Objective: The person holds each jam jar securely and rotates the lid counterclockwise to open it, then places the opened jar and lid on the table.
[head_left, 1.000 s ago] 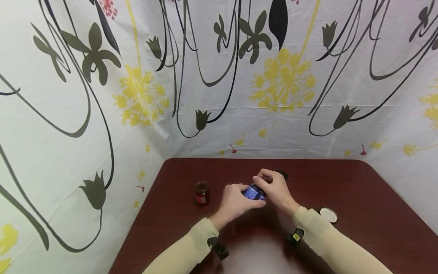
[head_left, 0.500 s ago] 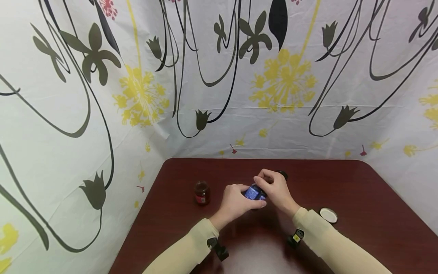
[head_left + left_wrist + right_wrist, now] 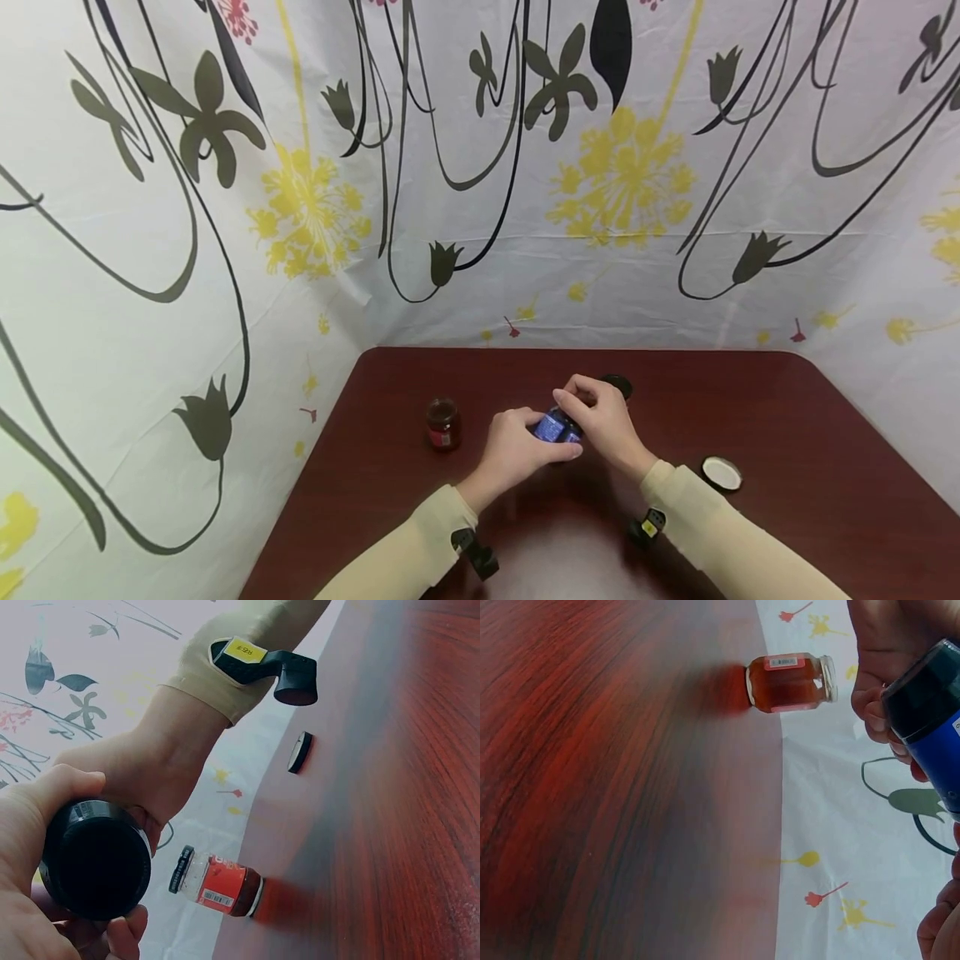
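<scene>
Over the middle of the table, my left hand (image 3: 517, 442) grips a dark jar with a blue label (image 3: 551, 427), its thumb on the near side. My right hand (image 3: 603, 417) has its fingers curled round the jar's upper right end, which they mostly hide, so I cannot tell how its lid sits. The jar is tilted off the table. Its round black end (image 3: 97, 862) faces the left wrist camera. In the right wrist view the dark end of the jar (image 3: 930, 697) lies close to my left hand's fingers (image 3: 881, 716).
An uncapped glass jar (image 3: 443, 425) with dark red-brown contents stands at left. A red-labelled jar (image 3: 225, 885) with a black lid (image 3: 618, 385) stands behind my right hand. A loose lid (image 3: 722, 473), white inside face up, lies by my right forearm. Patterned cloth (image 3: 480, 308) surrounds the table.
Both hands keep their hold on the blue-labelled jar and have barely moved. The other jars and the loose lid stay where they were.
</scene>
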Available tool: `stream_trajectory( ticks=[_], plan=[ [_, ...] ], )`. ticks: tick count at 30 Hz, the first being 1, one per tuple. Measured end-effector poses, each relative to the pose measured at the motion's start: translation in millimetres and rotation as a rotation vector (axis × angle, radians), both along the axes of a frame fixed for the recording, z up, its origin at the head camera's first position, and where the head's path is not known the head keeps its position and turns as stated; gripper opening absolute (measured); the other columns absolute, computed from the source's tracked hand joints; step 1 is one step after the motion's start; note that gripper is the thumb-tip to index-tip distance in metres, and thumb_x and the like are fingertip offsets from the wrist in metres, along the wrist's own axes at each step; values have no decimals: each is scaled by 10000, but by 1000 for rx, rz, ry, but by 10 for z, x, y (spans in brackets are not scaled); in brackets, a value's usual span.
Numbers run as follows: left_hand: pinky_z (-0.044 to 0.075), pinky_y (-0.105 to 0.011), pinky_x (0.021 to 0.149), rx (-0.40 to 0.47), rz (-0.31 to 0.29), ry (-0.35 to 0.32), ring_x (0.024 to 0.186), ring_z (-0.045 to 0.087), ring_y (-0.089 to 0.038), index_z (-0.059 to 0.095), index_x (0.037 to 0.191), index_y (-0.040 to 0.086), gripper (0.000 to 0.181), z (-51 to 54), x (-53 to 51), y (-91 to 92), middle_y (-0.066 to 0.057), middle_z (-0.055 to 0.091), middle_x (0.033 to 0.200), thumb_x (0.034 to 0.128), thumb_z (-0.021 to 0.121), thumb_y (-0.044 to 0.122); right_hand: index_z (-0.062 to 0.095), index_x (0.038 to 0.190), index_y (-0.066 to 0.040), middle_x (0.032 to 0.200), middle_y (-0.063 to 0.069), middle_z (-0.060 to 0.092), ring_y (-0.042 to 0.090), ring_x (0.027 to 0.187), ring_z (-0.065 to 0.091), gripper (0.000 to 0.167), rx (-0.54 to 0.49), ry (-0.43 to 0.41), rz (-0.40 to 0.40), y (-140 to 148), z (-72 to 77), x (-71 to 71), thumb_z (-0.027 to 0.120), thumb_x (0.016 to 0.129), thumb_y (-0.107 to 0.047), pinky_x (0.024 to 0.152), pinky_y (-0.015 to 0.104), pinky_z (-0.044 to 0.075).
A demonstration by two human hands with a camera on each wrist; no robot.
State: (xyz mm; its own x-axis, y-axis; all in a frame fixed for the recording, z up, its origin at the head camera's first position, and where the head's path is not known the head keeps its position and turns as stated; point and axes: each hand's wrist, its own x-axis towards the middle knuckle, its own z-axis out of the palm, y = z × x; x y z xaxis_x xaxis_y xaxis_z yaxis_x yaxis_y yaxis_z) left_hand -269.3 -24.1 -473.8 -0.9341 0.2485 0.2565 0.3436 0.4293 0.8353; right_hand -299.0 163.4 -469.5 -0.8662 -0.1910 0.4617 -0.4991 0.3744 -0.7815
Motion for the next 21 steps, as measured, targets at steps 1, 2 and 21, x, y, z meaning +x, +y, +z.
stream_trajectory(
  ticks=[1, 2, 21],
  plan=[
    [527, -284, 542, 0, 0, 0, 686, 615, -104, 779, 907, 212, 481, -2, 2, -1, 119, 660, 787, 658, 876, 612, 639, 831, -235, 703, -49, 650, 186, 625, 574, 238, 2, 2, -2, 0, -3, 2, 628, 992, -409, 522, 321, 470],
    [528, -283, 542, -1, -1, 0, 686, 614, -103, 778, 905, 213, 484, -5, 3, -2, 119, 659, 789, 657, 874, 617, 641, 832, -236, 703, -48, 653, 184, 623, 574, 239, 4, 1, -5, 1, -6, 3, 627, 992, -413, 524, 320, 470],
    [517, -275, 545, -45, -9, 34, 717, 591, -102, 757, 952, 207, 535, -35, 28, -33, 111, 627, 816, 670, 847, 653, 647, 888, -275, 705, -74, 636, 159, 624, 556, 175, 83, 29, -5, 29, 4, 60, 629, 992, -414, 530, 308, 448]
  ],
)
